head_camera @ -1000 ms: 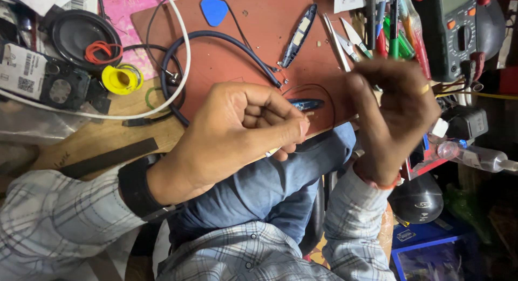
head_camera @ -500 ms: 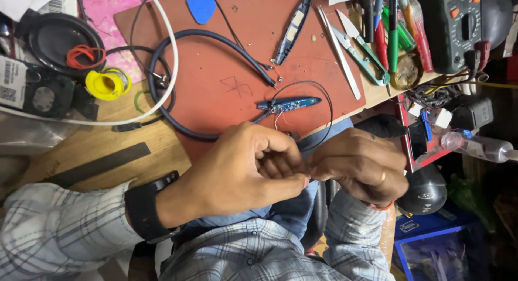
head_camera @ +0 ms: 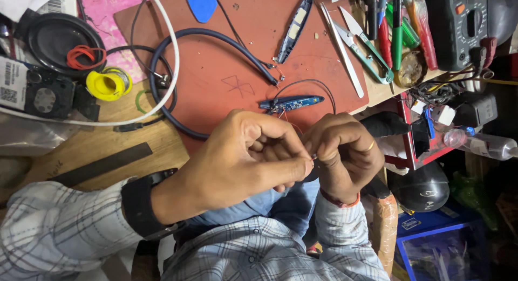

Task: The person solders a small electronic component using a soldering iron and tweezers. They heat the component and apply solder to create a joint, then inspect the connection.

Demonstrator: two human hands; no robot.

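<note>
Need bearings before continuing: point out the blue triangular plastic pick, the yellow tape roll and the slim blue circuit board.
Blue triangular plastic pick [head_camera: 202,5], head view, centre.
Yellow tape roll [head_camera: 108,83], head view, rim.
Slim blue circuit board [head_camera: 294,103], head view, middle.

**Both hands closed together at the fingertips**

The left hand [head_camera: 243,157] comes in from the lower left, its forearm in a grey-and-white checked sleeve, with a black band round the wrist. The back of the hand faces up, and the fingers curl inward, thumb and forefinger pinched tight at their tips. The right hand [head_camera: 342,149] rises from below in a matching checked sleeve, a red thread band at the wrist and a thin gold ring on one finger. Its fingers are bent over into a loose fist, knuckles up, thumb and forefinger pressed together. The two pinches meet, fingertips touching, just above the lap.
</note>
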